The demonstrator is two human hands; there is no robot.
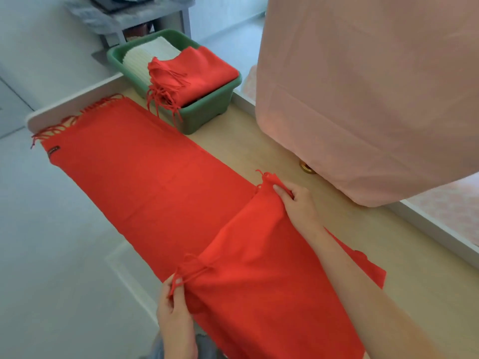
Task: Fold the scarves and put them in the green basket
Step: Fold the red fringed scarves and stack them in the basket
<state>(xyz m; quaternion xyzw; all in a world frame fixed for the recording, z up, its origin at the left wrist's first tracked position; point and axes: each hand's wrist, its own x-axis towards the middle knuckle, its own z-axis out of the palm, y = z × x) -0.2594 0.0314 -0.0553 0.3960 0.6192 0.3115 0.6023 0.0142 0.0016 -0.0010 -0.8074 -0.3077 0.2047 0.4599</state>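
Note:
A long red scarf (pixel 134 174) with fringed ends lies stretched along a narrow wooden table (pixel 290 161). Its near end is lifted and doubled back over the rest. My left hand (pixel 176 314) pinches one fringed corner at the table's near left edge. My right hand (pixel 298 203) grips the other corner further along, near the table's middle. At the far end stands the green basket (pixel 207 110), holding a folded red scarf (pixel 197 73) whose fringe hangs over the rim, and a folded white scarf (pixel 150 54) behind it.
A large pink cloth-covered object (pixel 363 86) stands on the table's right side, close to my right hand, with a brass foot (pixel 307 169) showing under it. A grey stand (pixel 134 19) sits on the floor beyond the basket. Pale floor lies left of the table.

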